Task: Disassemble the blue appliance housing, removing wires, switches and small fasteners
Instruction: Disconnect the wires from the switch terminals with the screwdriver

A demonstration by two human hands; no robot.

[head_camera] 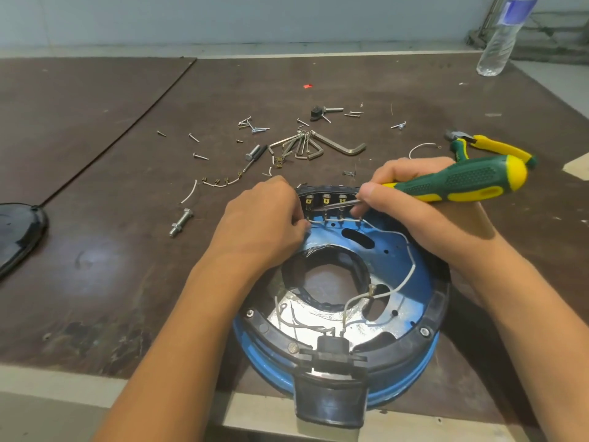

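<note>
1. Blue housing (pixel 392 266): lies flat at the near edge of the counter (pixel 111 218), right of the middle. Its black neck (pixel 331 400) juts over that edge.
2. Switch terminals (pixel 325 200): a row of three on the housing's far inner wall, joined along the bottom by a white wire (pixel 334 221).
3. My left hand (pixel 264 215): rests on the housing's far left rim, its fingers curled and pinching the left end of the white wire.
4. My right hand (pixel 411 199): fingers wrapped round the green and yellow screwdriver (pixel 462 183). The shaft points left, with its tip at the terminals.
5. Pliers (pixel 487 145): lie just beyond the screwdriver handle, toward the right edge.
6. Hex keys (pixel 315 145): fanned out mid-counter, beyond the housing.
7. Loose screws (pixel 251 126): scattered around and beyond the hex keys.
8. Bolt (pixel 181 222): lies left of my left hand.
9. Black cover (pixel 19 234): at the left edge.
10. Water bottle (pixel 500 39): stands at the far right corner.
</note>
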